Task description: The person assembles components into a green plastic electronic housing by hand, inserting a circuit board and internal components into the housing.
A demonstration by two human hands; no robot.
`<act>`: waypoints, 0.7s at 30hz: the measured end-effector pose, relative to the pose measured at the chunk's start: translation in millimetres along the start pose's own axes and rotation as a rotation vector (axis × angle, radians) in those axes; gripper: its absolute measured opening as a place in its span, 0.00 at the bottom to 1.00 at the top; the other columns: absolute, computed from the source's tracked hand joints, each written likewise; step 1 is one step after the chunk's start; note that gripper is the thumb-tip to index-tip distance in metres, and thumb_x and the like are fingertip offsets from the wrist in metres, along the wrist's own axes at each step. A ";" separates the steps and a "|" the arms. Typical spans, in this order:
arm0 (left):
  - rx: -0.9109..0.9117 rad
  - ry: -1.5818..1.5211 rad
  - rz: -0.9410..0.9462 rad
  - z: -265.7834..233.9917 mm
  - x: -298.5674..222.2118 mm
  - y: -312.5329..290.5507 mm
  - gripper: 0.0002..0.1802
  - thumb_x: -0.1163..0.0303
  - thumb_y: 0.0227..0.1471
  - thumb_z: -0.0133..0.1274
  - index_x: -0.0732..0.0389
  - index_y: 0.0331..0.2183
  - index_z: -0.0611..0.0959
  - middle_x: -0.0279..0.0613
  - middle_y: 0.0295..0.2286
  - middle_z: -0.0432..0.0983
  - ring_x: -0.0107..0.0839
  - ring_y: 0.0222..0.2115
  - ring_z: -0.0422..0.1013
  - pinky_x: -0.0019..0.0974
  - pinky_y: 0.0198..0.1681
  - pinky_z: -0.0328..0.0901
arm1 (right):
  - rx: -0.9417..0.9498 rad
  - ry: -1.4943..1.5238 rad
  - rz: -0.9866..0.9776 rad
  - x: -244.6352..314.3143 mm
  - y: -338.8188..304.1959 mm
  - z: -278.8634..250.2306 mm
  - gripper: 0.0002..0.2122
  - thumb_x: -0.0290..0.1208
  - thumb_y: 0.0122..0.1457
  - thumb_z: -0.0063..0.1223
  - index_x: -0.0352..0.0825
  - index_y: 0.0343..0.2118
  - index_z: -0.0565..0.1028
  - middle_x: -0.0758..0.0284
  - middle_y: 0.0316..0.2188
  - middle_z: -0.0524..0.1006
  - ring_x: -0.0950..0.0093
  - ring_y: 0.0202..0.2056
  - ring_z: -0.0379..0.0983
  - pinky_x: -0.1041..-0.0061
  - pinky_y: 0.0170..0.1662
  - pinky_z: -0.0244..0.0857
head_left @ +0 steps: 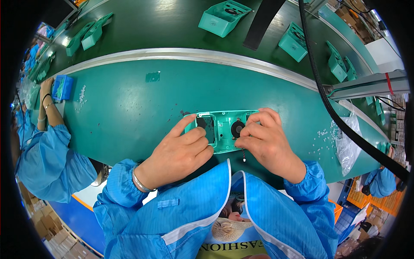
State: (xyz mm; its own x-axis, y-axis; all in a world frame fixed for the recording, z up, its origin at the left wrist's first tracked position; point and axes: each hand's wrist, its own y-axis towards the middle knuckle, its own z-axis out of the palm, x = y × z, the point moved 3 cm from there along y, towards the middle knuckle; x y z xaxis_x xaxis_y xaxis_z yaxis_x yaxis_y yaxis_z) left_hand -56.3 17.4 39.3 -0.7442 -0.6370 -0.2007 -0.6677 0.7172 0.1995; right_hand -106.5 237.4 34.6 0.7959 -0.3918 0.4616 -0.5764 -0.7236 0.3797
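Note:
A light green plastic housing lies open side up on the bench in front of me. A dark rectangular part fills its left section, and a round black speaker sits in the right one. My left hand grips the housing's left end, index finger along the far rim, other fingers curled at the near side. Over the right end, my right hand is closed, its thumb and fingertips pinched at the speaker's edge. Below the thumb, a thin wire with a white connector hangs over the near rim.
Beyond a metal rail, a dark green conveyor carries several green housings. A black cable crosses at right, near a clear plastic bag and scattered white bits. At left, another person's arm reaches beside a blue bin.

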 end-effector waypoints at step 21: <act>-0.016 -0.036 0.006 0.5 -3.4 -1.1 0.07 0.70 0.47 0.56 0.57 0.32 0.83 0.35 0.26 0.69 0.34 0.41 0.72 0.58 0.65 0.60 | 0.006 -0.029 0.073 2.8 -1.7 -2.6 0.06 0.24 0.43 0.64 0.39 0.27 0.83 0.74 0.30 0.77 0.69 0.44 0.72 0.59 0.57 0.60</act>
State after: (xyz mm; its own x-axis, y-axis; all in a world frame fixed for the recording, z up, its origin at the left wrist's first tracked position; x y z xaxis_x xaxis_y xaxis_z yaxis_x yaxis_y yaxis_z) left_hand -53.0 18.9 39.3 -0.7476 -0.6218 -0.2336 -0.6634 0.7163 0.2165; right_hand -103.8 239.0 37.4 0.7571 -0.4595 0.4645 -0.6318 -0.6958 0.3415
